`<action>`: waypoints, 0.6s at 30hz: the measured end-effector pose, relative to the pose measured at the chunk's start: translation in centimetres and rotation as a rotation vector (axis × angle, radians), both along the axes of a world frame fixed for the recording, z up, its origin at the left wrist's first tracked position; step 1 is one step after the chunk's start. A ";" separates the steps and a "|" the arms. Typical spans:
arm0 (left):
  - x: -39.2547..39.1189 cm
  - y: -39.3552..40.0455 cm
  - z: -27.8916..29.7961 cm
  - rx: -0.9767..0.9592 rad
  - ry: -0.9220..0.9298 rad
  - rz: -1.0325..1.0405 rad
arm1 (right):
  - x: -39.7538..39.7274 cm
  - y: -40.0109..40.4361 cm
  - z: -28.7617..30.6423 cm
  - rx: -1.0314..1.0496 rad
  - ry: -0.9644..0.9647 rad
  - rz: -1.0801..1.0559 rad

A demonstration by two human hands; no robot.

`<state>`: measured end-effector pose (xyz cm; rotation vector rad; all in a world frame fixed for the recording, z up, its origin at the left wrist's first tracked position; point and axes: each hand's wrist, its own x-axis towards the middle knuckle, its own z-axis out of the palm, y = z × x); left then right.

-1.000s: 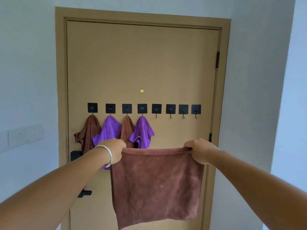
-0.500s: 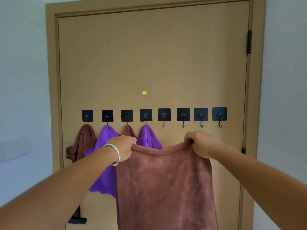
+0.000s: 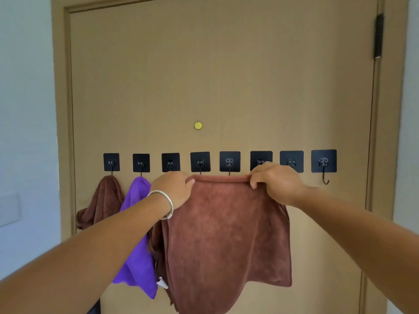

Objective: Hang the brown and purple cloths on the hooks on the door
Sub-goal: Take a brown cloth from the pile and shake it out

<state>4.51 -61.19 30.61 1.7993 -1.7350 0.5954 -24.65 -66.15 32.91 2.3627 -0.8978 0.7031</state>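
**Brown cloth held at hook height**

The top edge of a brown cloth [image 3: 226, 234] is pinched at one corner by the left hand [image 3: 173, 191] and at the other by the right hand [image 3: 275, 183], both closed on the fabric. A silver bracelet [image 3: 164, 203] is worn on the left wrist. Just above the hands, a row of black hooks [image 3: 229, 162] is fixed to the door [image 3: 215, 75]. Left of the left hand, a purple cloth [image 3: 138, 245] and another brown cloth [image 3: 102, 200] are hung.

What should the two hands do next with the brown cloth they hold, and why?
Probably lift the brown cloth a little and catch its top edge on the fifth hook. The left hand and the right hand hold that edge stretched just below this hook, and the hooks further left appear taken by hanging cloths.
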 end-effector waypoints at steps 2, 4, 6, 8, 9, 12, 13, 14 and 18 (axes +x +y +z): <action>-0.6 -1.0 0.7 -0.085 -0.004 -0.046 | 0.8 -1.0 0.5 0.024 -0.018 -0.073; -1.1 -2.1 1.1 -0.105 -0.086 -0.132 | 1.7 -2.0 0.9 0.061 -0.023 -0.147; -1.5 -3.3 1.4 -0.061 -0.293 -0.196 | 2.5 -2.7 1.0 0.092 -0.029 -0.243; -1.8 -4.5 1.4 0.007 -0.460 -0.191 | 3.1 -3.2 0.9 0.124 -0.036 -0.333; -1.8 -5.0 1.4 0.027 -0.506 -0.174 | 3.3 -3.5 0.7 0.136 -0.042 -0.367; -2.3 -5.9 1.1 0.028 -0.491 -0.101 | 4.1 -4.1 0.0 0.145 -0.046 -0.441; -2.7 -6.1 1.0 0.022 -0.462 -0.085 | 4.4 -4.2 -0.2 0.137 -0.038 -0.455; -3.1 -6.4 0.9 0.024 -0.426 -0.074 | 4.7 -4.4 -0.4 0.127 -0.026 -0.470; -4.8 -7.8 -0.3 0.076 -0.336 -0.052 | 6.1 -4.7 -1.9 0.106 -0.004 -0.517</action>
